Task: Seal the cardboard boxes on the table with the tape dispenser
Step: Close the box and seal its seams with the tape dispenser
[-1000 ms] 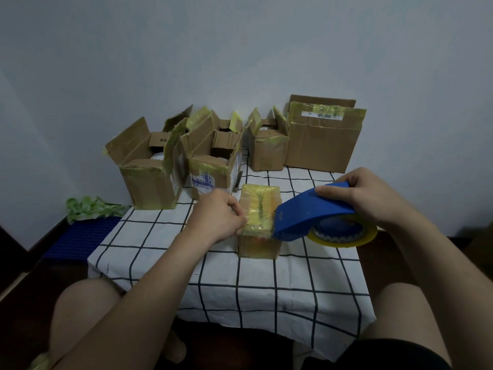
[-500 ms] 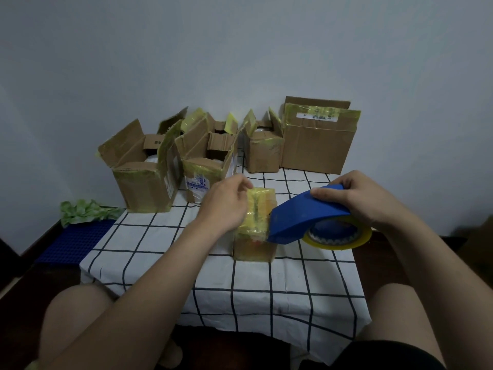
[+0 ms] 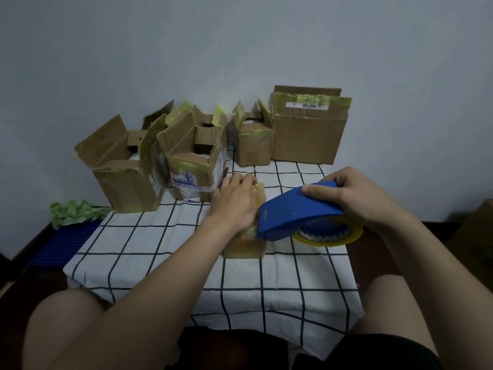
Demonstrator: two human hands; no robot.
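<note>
Left hand (image 3: 234,201) has slid flat over the small box (image 3: 244,247), smoothing 1 strip, while right hand (image 3: 357,196) grips the tape dispenser (image 3: 296,214).

L hand (image 3: 234,201) lies palm down on top of the small box (image 3: 245,247), fingers (image 3: 241,181) reaching fwd to its far edge, thumb side toward the R. L forearm (image 3: 160,284) bare, running up from bottom left to centre, wrist straight. R hand (image 3: 357,198) grips the tape dispenser (image 3: 298,212) from above: thumb (image 3: 317,193) on the blue top plate, other fingers wrapped over its far edge. R forearm (image 3: 426,263) bare, coming in from bottom right, wrist bent slightly inward. Hands near each other, not touching. Both bare thighs (image 3: 66,329) at bottom of view, spread apart
</note>
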